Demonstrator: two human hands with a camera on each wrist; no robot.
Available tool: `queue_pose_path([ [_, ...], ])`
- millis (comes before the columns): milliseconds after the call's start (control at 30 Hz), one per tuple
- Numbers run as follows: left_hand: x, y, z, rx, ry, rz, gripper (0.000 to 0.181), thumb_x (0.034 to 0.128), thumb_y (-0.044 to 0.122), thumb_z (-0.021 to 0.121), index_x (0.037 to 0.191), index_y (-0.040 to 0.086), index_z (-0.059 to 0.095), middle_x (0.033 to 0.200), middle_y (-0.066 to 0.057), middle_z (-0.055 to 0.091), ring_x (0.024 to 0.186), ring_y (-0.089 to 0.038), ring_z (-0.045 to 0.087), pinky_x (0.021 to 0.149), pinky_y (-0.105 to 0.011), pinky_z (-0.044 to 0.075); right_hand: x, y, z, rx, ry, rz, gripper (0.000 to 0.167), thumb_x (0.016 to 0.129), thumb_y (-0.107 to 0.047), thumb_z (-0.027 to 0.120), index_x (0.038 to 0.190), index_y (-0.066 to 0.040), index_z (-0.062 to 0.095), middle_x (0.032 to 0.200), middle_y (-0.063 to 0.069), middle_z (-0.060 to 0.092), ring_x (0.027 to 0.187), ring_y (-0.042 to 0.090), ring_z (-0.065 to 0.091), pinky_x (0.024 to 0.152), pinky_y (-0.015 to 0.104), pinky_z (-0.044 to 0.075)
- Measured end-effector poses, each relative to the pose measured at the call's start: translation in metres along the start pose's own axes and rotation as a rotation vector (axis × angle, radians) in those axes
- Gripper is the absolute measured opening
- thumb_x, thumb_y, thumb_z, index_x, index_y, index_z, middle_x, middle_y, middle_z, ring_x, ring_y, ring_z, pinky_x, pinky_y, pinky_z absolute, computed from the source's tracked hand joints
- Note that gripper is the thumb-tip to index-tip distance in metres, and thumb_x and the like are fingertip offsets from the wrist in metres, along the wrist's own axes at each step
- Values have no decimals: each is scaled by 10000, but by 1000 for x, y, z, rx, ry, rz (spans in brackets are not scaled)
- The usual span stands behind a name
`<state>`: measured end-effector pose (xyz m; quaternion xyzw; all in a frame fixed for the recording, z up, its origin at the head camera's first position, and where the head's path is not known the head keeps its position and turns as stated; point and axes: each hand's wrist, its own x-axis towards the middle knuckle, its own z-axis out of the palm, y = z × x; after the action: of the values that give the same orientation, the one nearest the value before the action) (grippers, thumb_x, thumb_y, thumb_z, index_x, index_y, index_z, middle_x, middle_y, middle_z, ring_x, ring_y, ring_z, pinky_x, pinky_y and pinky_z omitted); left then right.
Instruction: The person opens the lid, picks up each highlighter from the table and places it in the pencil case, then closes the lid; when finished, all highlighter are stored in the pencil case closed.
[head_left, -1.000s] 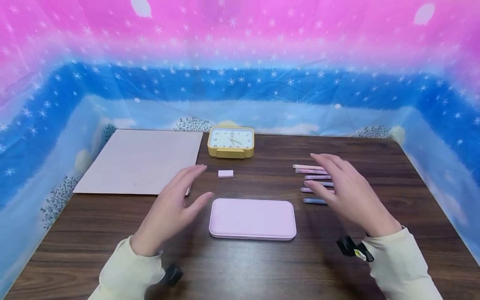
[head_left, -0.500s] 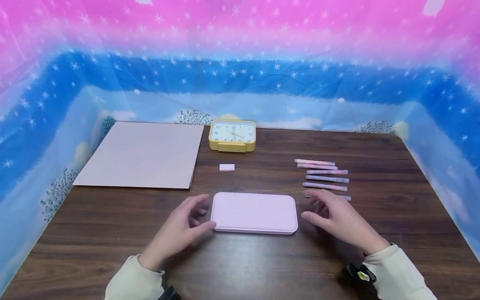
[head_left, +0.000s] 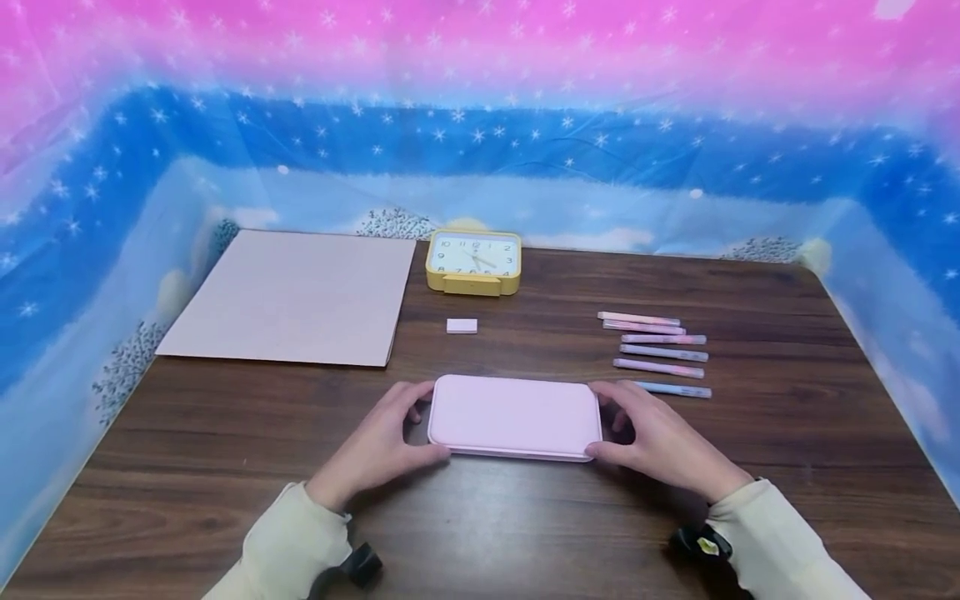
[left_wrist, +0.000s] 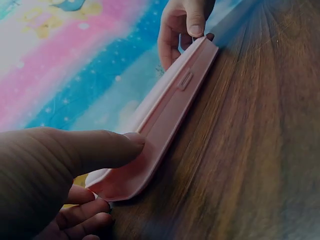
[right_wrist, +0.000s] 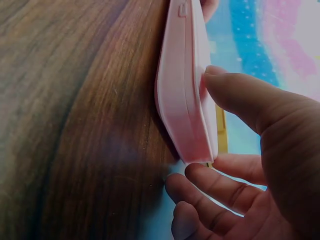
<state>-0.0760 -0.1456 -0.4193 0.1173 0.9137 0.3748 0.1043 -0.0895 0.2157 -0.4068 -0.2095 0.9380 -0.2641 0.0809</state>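
A pale pink pencil case (head_left: 517,415) lies closed on the table, with a small latch on its front side in the left wrist view. My left hand (head_left: 384,442) grips its left end, thumb at the front corner and fingers round the side. At the other end my right hand (head_left: 652,433) holds the case likewise; in the right wrist view its thumb (right_wrist: 240,92) touches the lid edge and its fingers curl by the end. Several pastel pens (head_left: 663,352) lie in a loose row behind the right hand. A small pinkish eraser (head_left: 462,326) is behind the case.
A yellow-framed clock (head_left: 474,263) stands at the table's back. A large pale flat board (head_left: 288,296) covers the back left. Patterned pink and blue cloth (head_left: 480,142) hangs around the dark wooden table (head_left: 495,533).
Both hands have come down and inward from above the table, now gripping the two ends of the pencil case. The pens have come into fuller view. The head view has tilted slightly.
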Motion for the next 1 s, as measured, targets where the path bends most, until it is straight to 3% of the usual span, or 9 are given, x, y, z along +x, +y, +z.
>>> queue_pose_path([
  [267,5,2,-1,21,-41,13,904,731,302,858,1465,38,402,1287,-100,492,1044,-189,528,891,-366,495,1,1,-2,-31,-4,-37,726,778,-410,815,1390,-157,515,1184,-27,564,884,85,562,738,262,498],
  [467,6,4,-1,92,-36,32,923,727,283,862,1472,26,381,1329,-129,480,1040,-196,542,919,-384,502,-1,1,0,-86,1,-131,739,777,-369,824,1415,-176,503,1409,31,483,1156,184,570,958,430,501],
  [600,6,6,-1,114,-36,30,920,724,279,863,1465,15,386,1349,-147,474,1080,-222,543,970,-419,490,-4,2,2,-158,22,-169,710,770,-368,830,1390,-204,525,1456,55,458,1285,256,512,1016,482,468],
  [667,7,6,-1,119,-38,30,925,723,282,863,1466,13,382,1355,-152,471,1124,-236,543,1008,-439,474,-6,3,3,-214,57,-225,653,770,-359,831,1346,-197,569,1442,33,483,1293,240,504,1014,463,474],
  [867,10,4,-1,128,-44,26,956,717,311,866,1477,20,366,1342,-147,464,1173,-245,536,1052,-457,449,-8,4,6,-308,184,-493,446,782,-216,820,1203,-162,682,1362,-4,600,1260,209,568,977,422,506],
  [1000,11,3,0,131,-42,13,962,710,330,872,1476,30,372,1337,-140,465,1158,-238,535,1049,-457,454,-8,0,7,-328,238,-584,355,781,-172,812,1121,-156,710,1310,12,643,1199,202,620,945,394,526],
])
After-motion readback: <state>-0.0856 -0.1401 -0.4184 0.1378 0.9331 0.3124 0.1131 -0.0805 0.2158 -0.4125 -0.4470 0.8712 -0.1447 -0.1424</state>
